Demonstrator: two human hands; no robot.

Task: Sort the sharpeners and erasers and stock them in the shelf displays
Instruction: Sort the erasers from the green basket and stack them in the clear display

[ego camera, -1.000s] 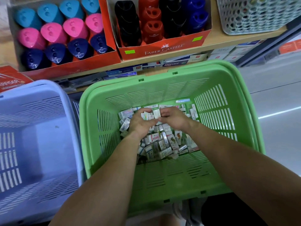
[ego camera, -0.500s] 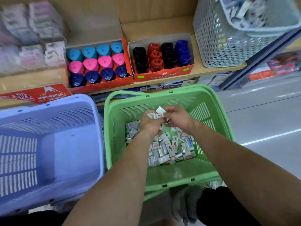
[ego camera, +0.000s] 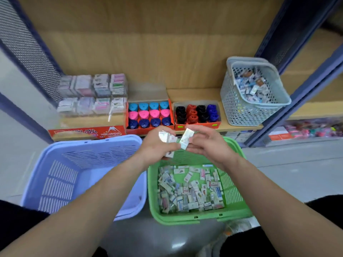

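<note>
Over basket (ego camera: 232,186), hands (ego camera: 157,145) (ego camera: 209,145) seemingly round erasers (ego camera: 186,139)

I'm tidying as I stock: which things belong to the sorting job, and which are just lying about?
Job: erasers in left hand, one eraser in right hand; green basket of loose erasers; blue-pink sharpener box; black-red sharpener box; grey basket.
Lying about: lavender basket; pink goods, lower right shelf.
</note>
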